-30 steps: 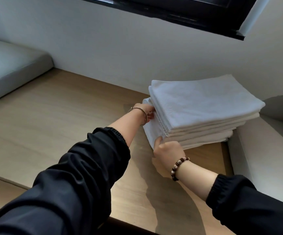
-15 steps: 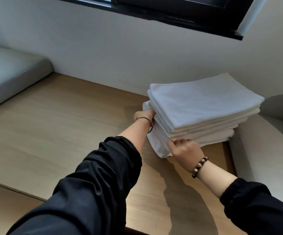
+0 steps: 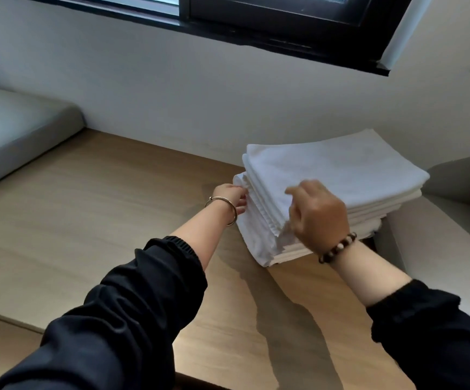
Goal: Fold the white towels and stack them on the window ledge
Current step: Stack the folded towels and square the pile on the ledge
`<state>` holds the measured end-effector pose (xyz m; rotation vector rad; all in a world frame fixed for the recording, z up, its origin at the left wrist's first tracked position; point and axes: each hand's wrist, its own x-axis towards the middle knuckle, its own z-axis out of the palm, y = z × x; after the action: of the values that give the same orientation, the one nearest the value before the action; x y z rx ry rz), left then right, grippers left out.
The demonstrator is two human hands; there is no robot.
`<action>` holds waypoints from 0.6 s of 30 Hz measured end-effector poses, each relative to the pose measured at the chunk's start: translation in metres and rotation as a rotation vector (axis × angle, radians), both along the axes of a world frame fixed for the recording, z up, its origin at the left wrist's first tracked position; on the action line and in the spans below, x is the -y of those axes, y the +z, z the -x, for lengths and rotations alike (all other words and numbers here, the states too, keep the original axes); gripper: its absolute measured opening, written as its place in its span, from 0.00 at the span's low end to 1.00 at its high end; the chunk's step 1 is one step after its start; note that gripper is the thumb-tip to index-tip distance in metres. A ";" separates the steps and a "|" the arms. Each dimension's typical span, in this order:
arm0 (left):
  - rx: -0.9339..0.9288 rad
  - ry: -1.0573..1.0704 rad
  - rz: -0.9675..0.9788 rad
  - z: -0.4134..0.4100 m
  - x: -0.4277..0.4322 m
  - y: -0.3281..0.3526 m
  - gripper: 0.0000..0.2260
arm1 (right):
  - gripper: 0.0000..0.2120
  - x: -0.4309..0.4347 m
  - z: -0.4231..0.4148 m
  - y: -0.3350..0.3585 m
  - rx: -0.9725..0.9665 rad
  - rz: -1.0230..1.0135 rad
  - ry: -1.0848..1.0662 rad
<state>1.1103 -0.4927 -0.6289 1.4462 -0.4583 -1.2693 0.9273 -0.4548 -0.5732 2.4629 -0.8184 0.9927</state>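
Observation:
A stack of several folded white towels [image 3: 340,170] lies on the wooden window ledge [image 3: 115,206], close to the wall at the right. My left hand [image 3: 229,197], with a thin bangle on the wrist, touches the stack's left side with its fingertips. Blurred by motion, my right hand [image 3: 318,215] is raised in front of the stack's near edge, its back toward me and its fingers loosely bent against the towel edges. It hides part of the stack's front. Neither hand holds a towel that I can make out.
A grey cushion [image 3: 8,128] lies on the ledge at the far left. A pale block [image 3: 439,235] borders the stack on the right. The dark window frame [image 3: 256,21] runs along the top, above the white wall.
My right hand has risen from the stack's lower front corner to its upper front edge. The left hand stays at the stack's left side. The view has tilted up slightly.

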 end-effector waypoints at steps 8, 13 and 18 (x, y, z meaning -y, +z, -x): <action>-0.075 0.118 0.057 0.009 0.003 -0.015 0.02 | 0.28 0.039 -0.030 0.001 -0.451 -0.763 -0.364; -0.085 0.125 0.058 0.004 0.006 -0.010 0.05 | 0.22 0.058 -0.023 0.009 -0.374 -0.846 -0.246; 0.808 0.272 0.528 -0.002 0.011 0.026 0.18 | 0.21 0.090 -0.033 0.021 -0.257 -0.702 -0.379</action>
<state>1.1122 -0.5036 -0.6032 1.4407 -1.0042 -0.2589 0.9598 -0.5446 -0.5518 2.7197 -1.6744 0.2573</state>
